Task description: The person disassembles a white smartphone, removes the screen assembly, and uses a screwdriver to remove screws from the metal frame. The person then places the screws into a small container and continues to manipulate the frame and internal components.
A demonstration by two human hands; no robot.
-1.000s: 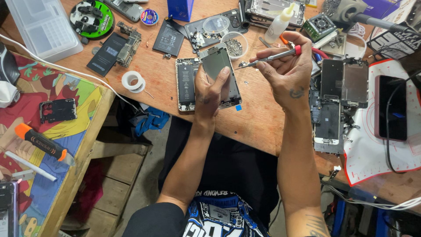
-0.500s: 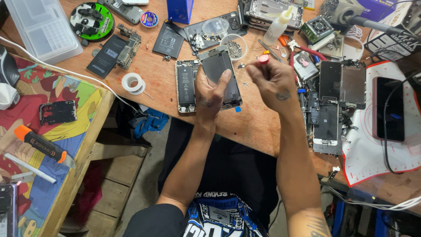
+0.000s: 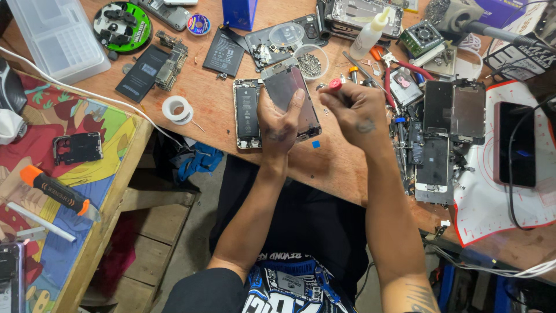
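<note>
Head view: left hand (image 3: pixel 279 119) clasps phone screen (image 3: pixel 294 99), tilted above opened phone (image 3: pixel 247 113) at nine o'clock. Right hand (image 3: pixel 354 110) pinches red-capped screwdriver (image 3: pixel 335 84) at three o'clock, over wooden bench (image 3: pixel 214 98).

Bare forearms, a tattooed right hand (image 3: pixel 356 116), black shirt with blue-white print.
</note>
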